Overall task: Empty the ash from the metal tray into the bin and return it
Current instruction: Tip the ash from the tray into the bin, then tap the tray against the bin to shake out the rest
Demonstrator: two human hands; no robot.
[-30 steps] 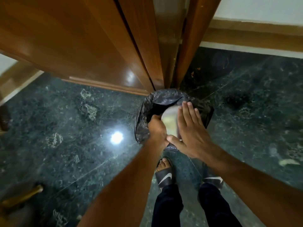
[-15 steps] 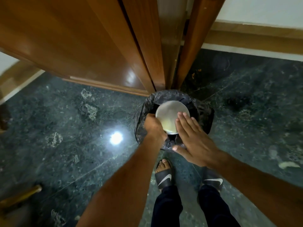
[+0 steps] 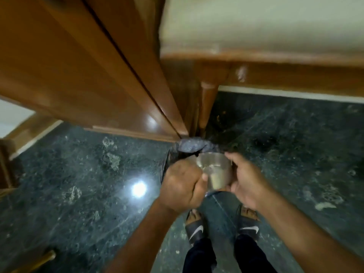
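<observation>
A round shiny metal tray (image 3: 213,170) is held above the bin (image 3: 190,145), which is lined with a black bag and stands on the floor against the wooden door corner. My left hand (image 3: 181,186) grips the tray's left rim. My right hand (image 3: 246,181) cups the tray's right side, fingers curled on its edge. The tray faces up toward me and shows a pale reflective inside. Both hands hide most of the bin's opening; only its far rim shows.
A wooden door (image 3: 78,66) and door frame post (image 3: 207,107) rise just behind the bin. A wooden ledge (image 3: 275,62) runs along the right wall. Dark green marble floor (image 3: 78,184) lies all around. My sandalled feet (image 3: 197,227) stand just below the hands.
The tray has turned from upside down over the bin to facing up and come nearer to me. My right hand moved from patting its back to holding its right edge. The view tilted upward.
</observation>
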